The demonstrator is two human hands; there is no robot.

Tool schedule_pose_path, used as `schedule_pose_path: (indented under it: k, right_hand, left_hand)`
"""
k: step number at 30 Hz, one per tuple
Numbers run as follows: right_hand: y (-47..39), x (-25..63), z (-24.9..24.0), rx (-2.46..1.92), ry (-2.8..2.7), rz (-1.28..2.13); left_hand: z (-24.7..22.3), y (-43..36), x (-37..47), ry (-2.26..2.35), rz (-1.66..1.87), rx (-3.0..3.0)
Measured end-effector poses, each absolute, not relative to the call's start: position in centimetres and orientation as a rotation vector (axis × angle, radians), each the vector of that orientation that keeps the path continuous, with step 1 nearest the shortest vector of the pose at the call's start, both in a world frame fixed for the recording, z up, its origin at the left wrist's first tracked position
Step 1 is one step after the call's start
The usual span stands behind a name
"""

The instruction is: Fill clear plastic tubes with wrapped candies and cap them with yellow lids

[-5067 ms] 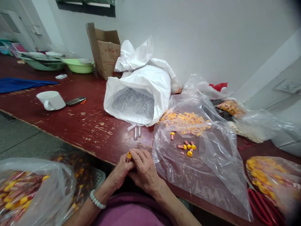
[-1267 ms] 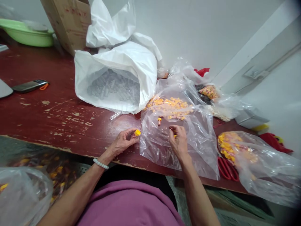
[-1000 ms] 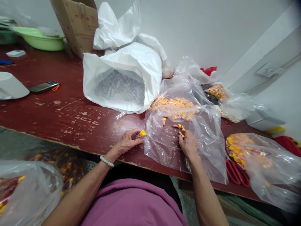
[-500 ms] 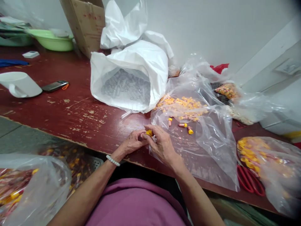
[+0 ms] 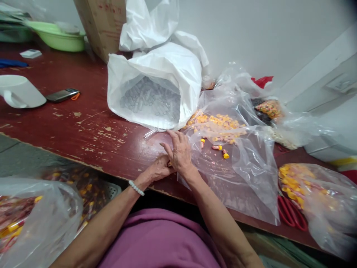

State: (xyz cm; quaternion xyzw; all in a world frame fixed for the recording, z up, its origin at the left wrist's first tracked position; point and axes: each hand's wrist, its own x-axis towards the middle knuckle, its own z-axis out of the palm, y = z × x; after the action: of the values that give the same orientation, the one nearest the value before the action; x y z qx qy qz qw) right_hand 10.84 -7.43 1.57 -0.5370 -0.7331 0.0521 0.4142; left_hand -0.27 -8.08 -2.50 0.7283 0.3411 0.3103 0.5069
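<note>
Clear slender tubes lie on the worn red tabletop; near them the left hand's grip clamps a small brownish cylinder, mostly hidden; the right hand's has just spread apart, shifting nearer the tubes; yellow-capped red cylinders lie rightward.
</note>
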Motion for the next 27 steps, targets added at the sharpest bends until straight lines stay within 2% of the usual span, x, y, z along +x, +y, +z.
schedule_pose_path:
  k: [6,16,22,27]
  right_hand:
    - [-8.2,12.9,1.5,-1.340,-1.399,0.698]
    - [-12.9,13.6,0.7,-1.206,-1.984,0.265]
    - [-12.0,13.1,0.6,-1.186,-2.067,0.242]
    - [-11.7,12.8,0.8,-1.165,-2.039,0.360]
  left_hand:
    - [-2.2,-8.0,-0.5,0.678,0.768,1.538]
    - [-1.6,-7.8,-1.3,0.706,0.804,1.344]
    - [-1.7,-7.7,-1.3,0.732,0.823,1.270]
    - [-1.9,-7.8,-0.9,0.757,0.921,1.158]
